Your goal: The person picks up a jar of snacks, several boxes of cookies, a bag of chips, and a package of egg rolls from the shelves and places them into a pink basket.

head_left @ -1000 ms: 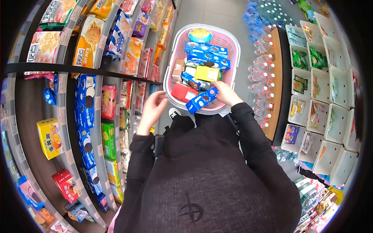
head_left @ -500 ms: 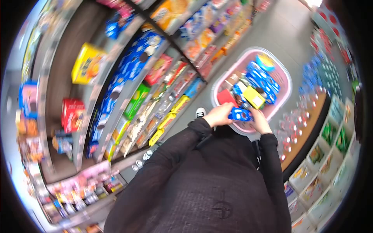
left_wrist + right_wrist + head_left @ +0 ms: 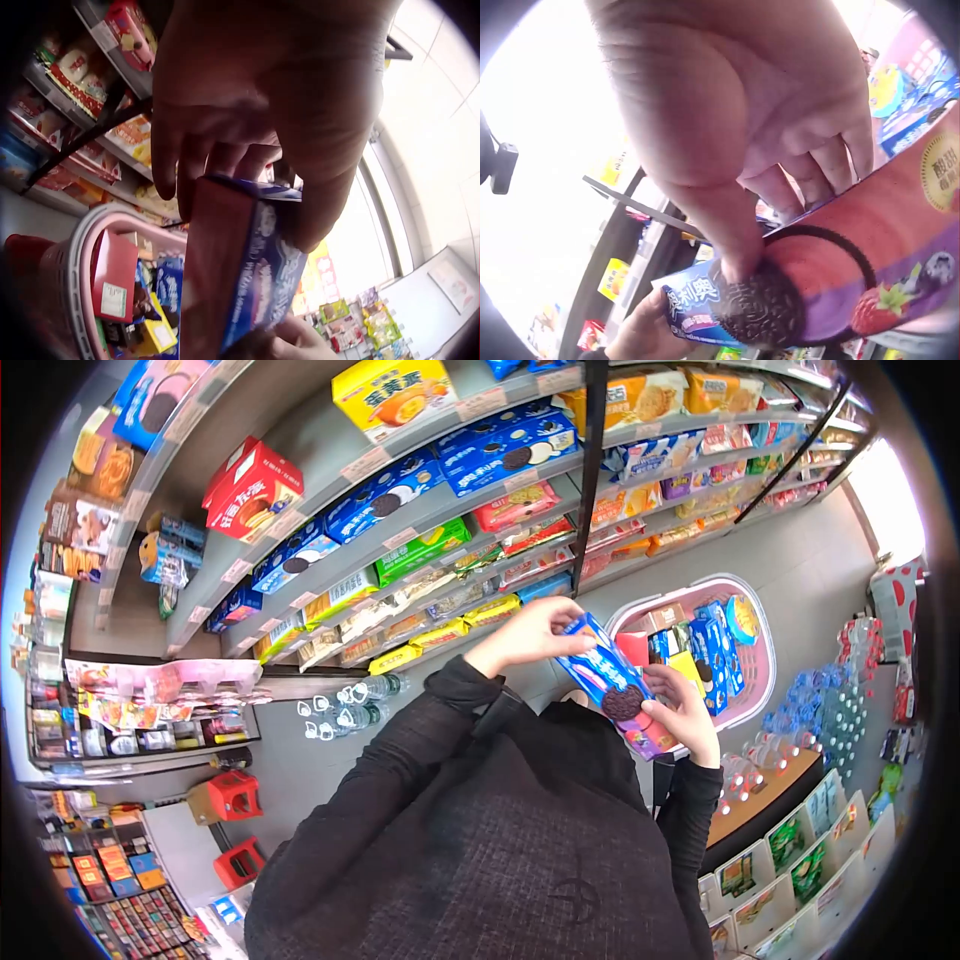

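Note:
Both hands hold a blue box of Oreo cookies (image 3: 606, 678) at the near edge of the pink basket. Its front shows a dark cookie and a red-purple end with berries. My left hand (image 3: 535, 635) pinches the blue end, its thumb on the front and its fingers behind in the left wrist view. At the berry end, my right hand (image 3: 685, 715) grips the box, thumb pressed on the printed cookie (image 3: 761, 304). The pink basket (image 3: 768, 660) stands beyond, holding several blue cookie boxes, a yellow box (image 3: 686, 672) and a red box (image 3: 114, 274).
Shelves of packaged snacks run along the left and far side, with a red box (image 3: 255, 490), a yellow box (image 3: 393, 398) and blue cookie boxes (image 3: 508, 448). Bottles (image 3: 742, 775) and a wooden-topped counter (image 3: 765, 800) with white bins stand at the right. Red stools (image 3: 235, 794) are at lower left.
The head view has swung toward the shelves. My left hand has come from the basket's left side onto the cookie box. The box has turned, its cookie-printed front now facing up.

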`<control>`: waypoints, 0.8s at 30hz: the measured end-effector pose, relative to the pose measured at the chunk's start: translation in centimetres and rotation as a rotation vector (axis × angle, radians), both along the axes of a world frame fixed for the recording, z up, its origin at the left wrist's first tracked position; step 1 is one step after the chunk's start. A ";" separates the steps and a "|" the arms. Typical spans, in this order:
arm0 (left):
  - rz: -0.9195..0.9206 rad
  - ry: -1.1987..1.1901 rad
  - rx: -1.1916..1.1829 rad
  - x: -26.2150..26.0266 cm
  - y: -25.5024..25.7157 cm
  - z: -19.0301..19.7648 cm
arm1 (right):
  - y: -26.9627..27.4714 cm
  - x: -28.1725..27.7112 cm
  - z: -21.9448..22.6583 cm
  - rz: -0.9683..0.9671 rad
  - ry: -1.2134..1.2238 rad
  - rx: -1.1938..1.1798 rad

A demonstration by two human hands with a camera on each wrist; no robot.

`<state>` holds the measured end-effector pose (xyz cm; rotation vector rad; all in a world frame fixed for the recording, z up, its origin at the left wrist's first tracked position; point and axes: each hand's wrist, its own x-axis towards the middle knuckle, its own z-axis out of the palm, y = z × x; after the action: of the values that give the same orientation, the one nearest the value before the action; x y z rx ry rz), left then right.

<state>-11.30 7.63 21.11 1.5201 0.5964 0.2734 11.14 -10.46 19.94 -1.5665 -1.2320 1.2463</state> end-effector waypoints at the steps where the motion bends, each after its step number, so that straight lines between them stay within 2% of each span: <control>1: 0.036 0.001 -0.004 -1.2 0.8 0.2 | 0.9 -0.7 0.6 0.021 0.099 0.009; 2: 0.072 0.003 -0.008 -2.6 1.5 0.5 | 1.8 -1.4 1.2 0.041 0.199 0.018; 4: 0.114 -0.020 -0.035 -5.6 2.7 1.4 | 3.3 -2.4 1.4 0.090 0.197 0.035; 8: 0.415 -0.144 -0.080 -12.5 5.0 1.7 | 6.6 -5.1 2.5 0.104 0.340 -0.038; 10: 0.465 -0.169 -0.087 -16.6 6.2 1.3 | 8.5 -7.4 3.3 0.118 0.401 -0.010; 15: 0.630 -0.228 -0.097 -24.9 7.3 1.2 | 13.4 -14.1 2.1 0.113 0.536 -0.016; 17: 0.734 -0.242 -0.100 -27.7 7.3 0.8 | 15.1 -17.4 2.0 0.134 0.545 -0.025; 19: 0.772 -0.237 -0.086 -30.5 7.3 0.6 | 16.6 -20.5 2.5 0.155 0.530 -0.102; 24: 0.833 -0.213 0.001 -37.4 6.8 1.7 | 19.8 -27.1 2.8 0.223 0.409 -0.114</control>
<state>-48.72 14.48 22.82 1.1519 1.0330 1.0545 -15.97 9.36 22.72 -1.1901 -1.1015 1.7073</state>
